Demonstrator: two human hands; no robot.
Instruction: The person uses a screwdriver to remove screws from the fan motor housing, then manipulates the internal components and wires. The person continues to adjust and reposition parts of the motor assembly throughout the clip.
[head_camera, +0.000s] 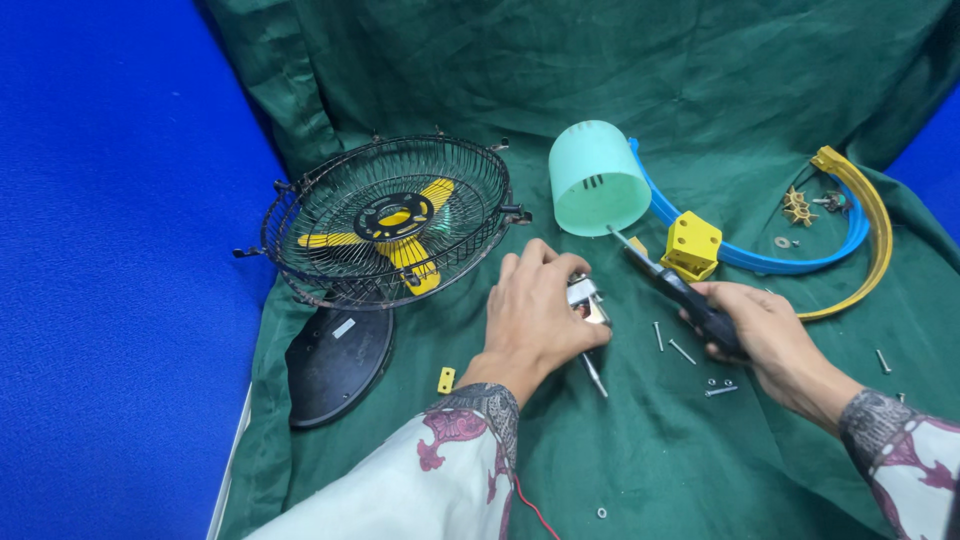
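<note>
Green cloth cushions the small metal motor your left hand clamps; it looks dense and stiff, so hold its body while your right hand grips the screwdriver.

A rumpled dark green cloth covers the work surface, with a bright blue carpet-like surface to its left.

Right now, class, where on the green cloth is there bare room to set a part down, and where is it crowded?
Bare cloth lies behind the wire fan cage and mint cylindrical cover, and in front between the two sleeves. It is crowded around the left hand on a metal part, the right hand holding the screwdriver, and the loose screws.
</note>
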